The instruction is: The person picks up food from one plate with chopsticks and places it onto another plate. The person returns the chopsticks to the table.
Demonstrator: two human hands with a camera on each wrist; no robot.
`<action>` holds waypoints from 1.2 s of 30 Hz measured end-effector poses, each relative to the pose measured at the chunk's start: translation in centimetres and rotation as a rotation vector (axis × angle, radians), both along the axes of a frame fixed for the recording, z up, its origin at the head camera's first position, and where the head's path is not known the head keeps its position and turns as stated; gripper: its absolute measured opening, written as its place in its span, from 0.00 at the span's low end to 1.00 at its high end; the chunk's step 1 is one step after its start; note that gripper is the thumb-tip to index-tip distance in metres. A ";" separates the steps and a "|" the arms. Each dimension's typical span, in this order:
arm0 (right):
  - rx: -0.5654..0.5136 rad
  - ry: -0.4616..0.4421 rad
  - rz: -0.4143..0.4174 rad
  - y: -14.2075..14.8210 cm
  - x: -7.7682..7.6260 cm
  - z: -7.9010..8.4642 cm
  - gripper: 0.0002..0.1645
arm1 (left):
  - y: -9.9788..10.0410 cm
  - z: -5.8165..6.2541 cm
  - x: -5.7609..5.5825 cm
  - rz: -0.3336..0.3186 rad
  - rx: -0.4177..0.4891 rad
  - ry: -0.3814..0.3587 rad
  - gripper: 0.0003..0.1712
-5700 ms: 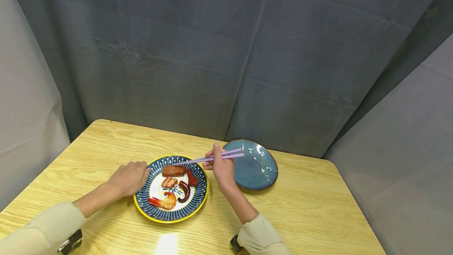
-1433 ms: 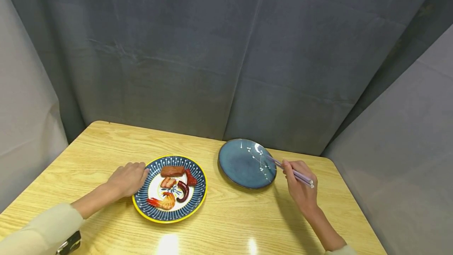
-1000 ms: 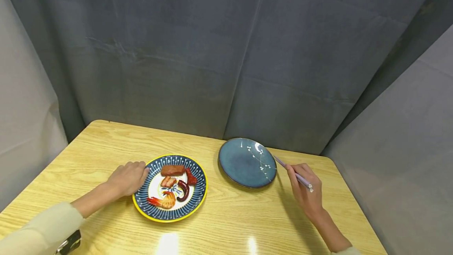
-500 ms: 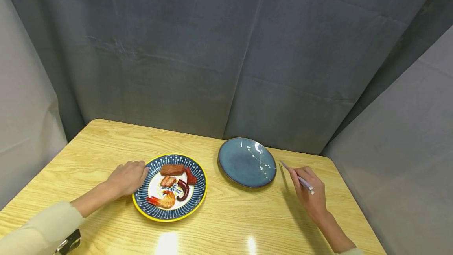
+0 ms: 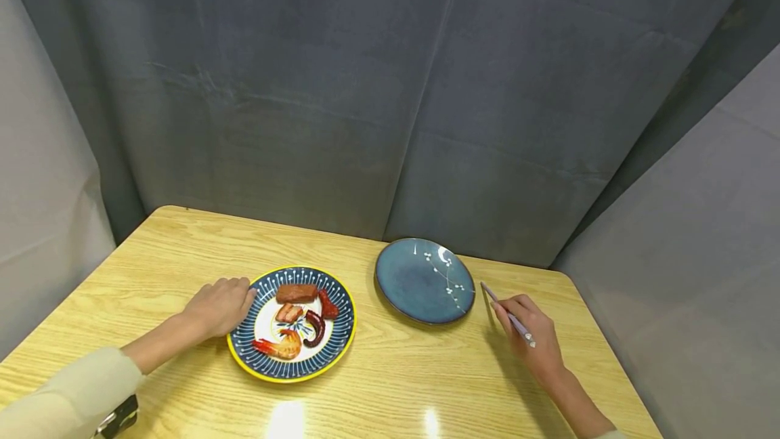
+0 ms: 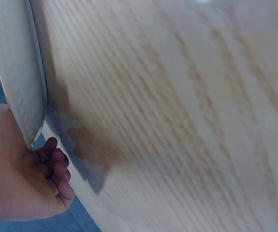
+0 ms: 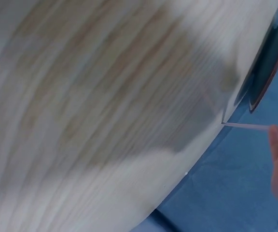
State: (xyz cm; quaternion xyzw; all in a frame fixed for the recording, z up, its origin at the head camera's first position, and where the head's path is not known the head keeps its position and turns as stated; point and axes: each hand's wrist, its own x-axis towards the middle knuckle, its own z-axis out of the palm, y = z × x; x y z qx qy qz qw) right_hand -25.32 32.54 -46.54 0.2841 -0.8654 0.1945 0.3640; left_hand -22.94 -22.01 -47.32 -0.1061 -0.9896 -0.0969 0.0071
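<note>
My left hand (image 5: 222,307) grips the left rim of a blue-and-white patterned plate (image 5: 341,341) with a yellow edge; the left wrist view shows its fingers (image 6: 57,169) curled under the rim. On this plate lie a brown rectangular meat block (image 5: 296,293), a small streaky pork piece (image 5: 289,313), a red piece (image 5: 328,305), a dark curled tentacle (image 5: 315,328) and a shrimp (image 5: 280,345). My right hand (image 5: 533,337) pinches a pair of lilac chopsticks (image 5: 514,322), held together. Their tips (image 7: 224,124) meet the table in the right wrist view, just right of a plain blue plate (image 5: 420,283).
The wooden table (image 5: 390,371) ends at a grey curtain (image 5: 341,100) behind the blue plate, which bears a white blossom pattern and no food. Pale cloth panels (image 5: 49,120) hang at both sides. A dark watch-like band (image 5: 118,419) shows under the left sleeve.
My right hand has carried the chopsticks from over the food plate to right of the blue plate, then slightly down and toward me. My left hand and the food stay put.
</note>
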 end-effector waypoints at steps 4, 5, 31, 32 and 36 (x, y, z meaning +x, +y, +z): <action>0.061 -0.038 0.046 0.8 0.2 -0.2 0.06 | 0.0 0.0 0.0 -0.001 0.000 -0.002 0.19; 0.077 -0.046 0.060 1.0 0.3 -0.3 0.06 | 0.0 0.0 -0.1 -0.001 0.000 0.000 0.19; 0.591 -0.025 0.112 3.8 -0.2 -2.6 0.42 | -0.1 0.0 -0.2 -0.002 0.001 -0.013 0.20; 0.610 -0.017 0.115 3.8 -0.3 -2.7 0.43 | -0.1 0.0 -0.2 -0.001 0.001 -0.014 0.20; 0.687 0.010 0.118 4.0 -0.4 -2.9 0.44 | -0.1 0.0 -0.1 -0.003 0.006 -0.016 0.20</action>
